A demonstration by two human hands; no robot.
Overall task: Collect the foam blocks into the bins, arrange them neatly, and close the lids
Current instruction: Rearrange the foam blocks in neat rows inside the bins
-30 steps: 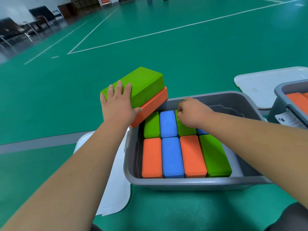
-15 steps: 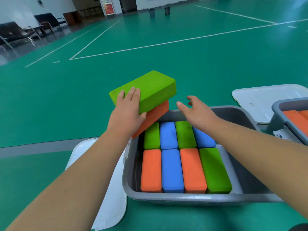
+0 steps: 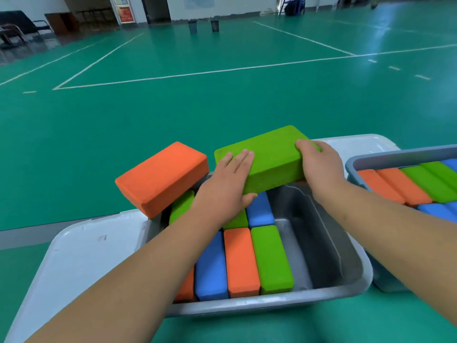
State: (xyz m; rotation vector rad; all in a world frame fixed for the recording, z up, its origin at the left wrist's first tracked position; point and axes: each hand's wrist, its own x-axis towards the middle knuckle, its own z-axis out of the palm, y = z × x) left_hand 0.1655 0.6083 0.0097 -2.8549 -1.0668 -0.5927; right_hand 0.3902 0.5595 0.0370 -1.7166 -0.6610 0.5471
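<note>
Open room in bin [image 3: 329, 243] under green block [image 3: 269, 157]

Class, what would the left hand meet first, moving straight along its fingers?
Likely nothing new: the left hand grips the raised green block, and only floor shows beyond its far edge.

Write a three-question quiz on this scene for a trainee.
1. True or false: the left hand and right hand both hold the green foam block.
2. Where does the orange foam block rest? A) on the floor B) tilted on the grey bin's far left corner C) on a white lid
3. Fill in: the rightmost block in the bin's near row is ____.
Key: 1 true; 2 B; 3 green.
</note>
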